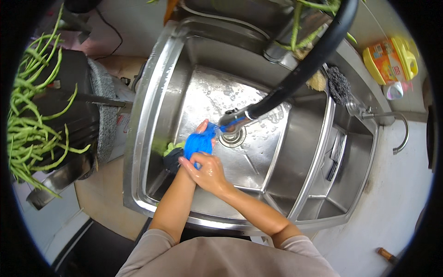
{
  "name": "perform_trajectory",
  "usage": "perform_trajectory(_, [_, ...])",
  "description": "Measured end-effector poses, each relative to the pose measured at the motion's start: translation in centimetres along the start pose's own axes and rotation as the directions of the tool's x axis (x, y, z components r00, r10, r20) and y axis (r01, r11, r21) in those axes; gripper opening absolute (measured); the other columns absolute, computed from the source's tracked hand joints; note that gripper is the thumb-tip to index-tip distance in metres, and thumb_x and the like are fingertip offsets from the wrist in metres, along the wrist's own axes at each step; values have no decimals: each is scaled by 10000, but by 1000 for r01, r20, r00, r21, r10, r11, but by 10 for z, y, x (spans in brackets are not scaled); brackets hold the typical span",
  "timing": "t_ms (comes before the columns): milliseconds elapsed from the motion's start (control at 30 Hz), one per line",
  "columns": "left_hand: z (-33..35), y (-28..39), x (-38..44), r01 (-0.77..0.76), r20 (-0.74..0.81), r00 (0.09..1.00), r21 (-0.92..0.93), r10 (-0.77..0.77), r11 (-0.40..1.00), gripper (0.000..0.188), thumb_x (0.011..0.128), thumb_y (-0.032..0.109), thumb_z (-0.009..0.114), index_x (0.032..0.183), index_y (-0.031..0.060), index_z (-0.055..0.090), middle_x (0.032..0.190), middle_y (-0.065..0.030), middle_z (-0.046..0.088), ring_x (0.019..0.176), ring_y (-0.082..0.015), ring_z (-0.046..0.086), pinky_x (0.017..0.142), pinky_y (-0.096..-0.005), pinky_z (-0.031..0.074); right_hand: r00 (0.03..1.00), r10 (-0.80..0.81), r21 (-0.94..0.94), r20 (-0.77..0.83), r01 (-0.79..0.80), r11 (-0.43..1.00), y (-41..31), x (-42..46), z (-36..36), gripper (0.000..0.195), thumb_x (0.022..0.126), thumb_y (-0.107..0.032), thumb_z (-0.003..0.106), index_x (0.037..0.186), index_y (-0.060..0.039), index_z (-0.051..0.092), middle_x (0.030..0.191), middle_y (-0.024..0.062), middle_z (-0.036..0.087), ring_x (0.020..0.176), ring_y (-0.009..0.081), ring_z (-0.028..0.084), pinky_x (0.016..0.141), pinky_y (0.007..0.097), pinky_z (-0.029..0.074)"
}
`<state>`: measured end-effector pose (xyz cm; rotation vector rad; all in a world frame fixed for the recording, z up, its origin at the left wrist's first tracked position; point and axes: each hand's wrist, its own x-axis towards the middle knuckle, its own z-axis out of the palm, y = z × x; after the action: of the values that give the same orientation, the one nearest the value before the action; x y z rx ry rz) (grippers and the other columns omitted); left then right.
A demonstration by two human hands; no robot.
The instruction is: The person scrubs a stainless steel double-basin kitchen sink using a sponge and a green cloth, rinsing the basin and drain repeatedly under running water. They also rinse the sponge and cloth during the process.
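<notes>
A wet blue cloth (198, 142) is bunched over my left hand (202, 126), whose fingertips show at its far edge; most of that hand is hidden beneath it. Across my left wrist lies my right hand (210, 170), its fingers curled on the cloth's near end. Water runs onto the cloth from a black faucet's spray head (237, 120). Both hands are inside the large steel sink basin (277, 166), left of its drain (232, 137). Beside the cloth, against the left wall, sit a dark, crumpled item (174, 160) and a light green piece (173, 148).
The black faucet neck (294, 76) arches over the basin. A smaller basin (356, 162) adjoins on the right, with a thin curved tap (403, 128). A scouring pad (338, 85) lies on the rim near a yellow jug (389, 61). Green long beans (41, 131) hang at left.
</notes>
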<state>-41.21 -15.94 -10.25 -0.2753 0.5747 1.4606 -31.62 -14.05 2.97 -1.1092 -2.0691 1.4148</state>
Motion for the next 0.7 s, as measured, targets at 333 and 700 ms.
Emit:
perform_trajectory(333, [79,-9,-12,-93,-16,995,133,96,987,292,921,324,489,990,52,572,868,-55,590,796,-163,594,730,-300,486,898,125,-88,-423,-178,980,61,46,18,327,694,-309,735,804,-28,608,710,205,612,675,389,604,604,445,479])
perform_trajectory(700, [82,3,-29,151,-357,931,197,-72,969,676,853,551,546,1375,163,361,1381,-125,418,1219,-325,436,957,-572,362,839,503,191,206,-539,820,89,67,-16,512,671,-331,767,941,79,621,828,244,641,734,347,646,644,411,519])
